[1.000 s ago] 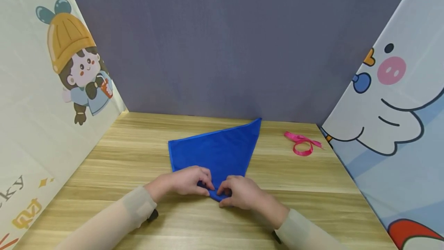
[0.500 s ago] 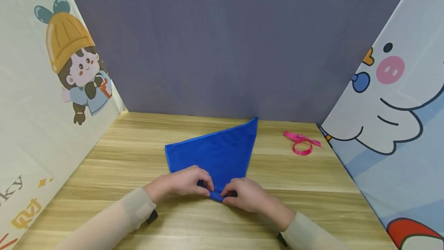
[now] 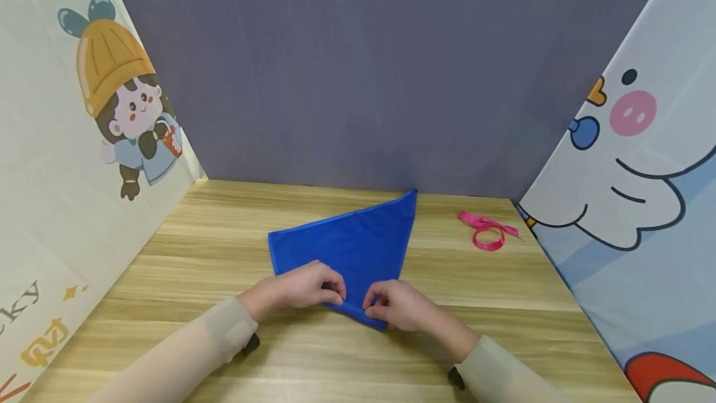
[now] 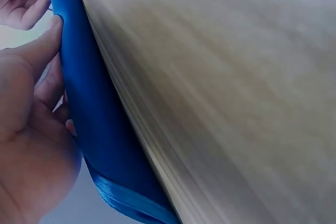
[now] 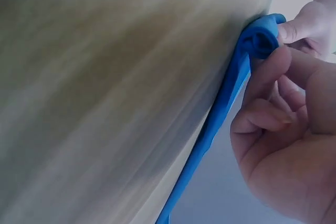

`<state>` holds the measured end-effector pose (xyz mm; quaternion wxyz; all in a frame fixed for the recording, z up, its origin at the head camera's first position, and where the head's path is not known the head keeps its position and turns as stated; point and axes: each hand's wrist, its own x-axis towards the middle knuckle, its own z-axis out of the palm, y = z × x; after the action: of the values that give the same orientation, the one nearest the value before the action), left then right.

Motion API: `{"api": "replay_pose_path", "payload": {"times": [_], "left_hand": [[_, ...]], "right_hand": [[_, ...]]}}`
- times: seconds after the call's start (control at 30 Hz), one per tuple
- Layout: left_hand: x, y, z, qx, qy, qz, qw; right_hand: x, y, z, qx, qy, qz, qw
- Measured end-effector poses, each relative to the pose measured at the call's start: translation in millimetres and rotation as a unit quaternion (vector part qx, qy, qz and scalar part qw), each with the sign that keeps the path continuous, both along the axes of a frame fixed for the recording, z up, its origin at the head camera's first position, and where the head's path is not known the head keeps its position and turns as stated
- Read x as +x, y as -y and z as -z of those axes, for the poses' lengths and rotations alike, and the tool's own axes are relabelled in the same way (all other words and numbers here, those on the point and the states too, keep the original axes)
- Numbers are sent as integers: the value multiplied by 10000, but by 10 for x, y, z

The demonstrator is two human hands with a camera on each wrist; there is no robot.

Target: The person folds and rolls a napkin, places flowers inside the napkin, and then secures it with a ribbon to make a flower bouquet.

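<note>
The left hand (image 3: 307,285) is pinching the near side of the blue cloth (image 3: 358,247); the right hand (image 3: 399,305) is pinching its rolled edge (image 3: 357,313) near one end; the rest of the cloth is spreading over the surface (image 3: 224,216) beyond both hands; the step seems to be rolling; doing it well probably means both hands turning evenly, tightening the loose-looking coil beside the right hand, and smoothing the cloth ahead.
</note>
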<state>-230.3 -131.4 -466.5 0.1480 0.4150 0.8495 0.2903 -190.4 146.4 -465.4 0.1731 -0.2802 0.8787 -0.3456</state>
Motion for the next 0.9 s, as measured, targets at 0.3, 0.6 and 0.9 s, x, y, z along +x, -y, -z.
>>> {"api": "replay_pose_path", "payload": {"times": [0.3, 0.6, 0.9], "left_hand": [[-14, -28, 21, -223, -671, 64, 9975], [-46, -34, 33, 71, -164, 434, 9989], [-50, 23, 17, 135, -150, 685, 9974]], "right_hand": [[-9, 20, 14, 366, -584, -65, 9976], [4, 77, -9, 406, -873, -316, 9948], [38, 103, -35, 680, -1225, -348, 9895]]}}
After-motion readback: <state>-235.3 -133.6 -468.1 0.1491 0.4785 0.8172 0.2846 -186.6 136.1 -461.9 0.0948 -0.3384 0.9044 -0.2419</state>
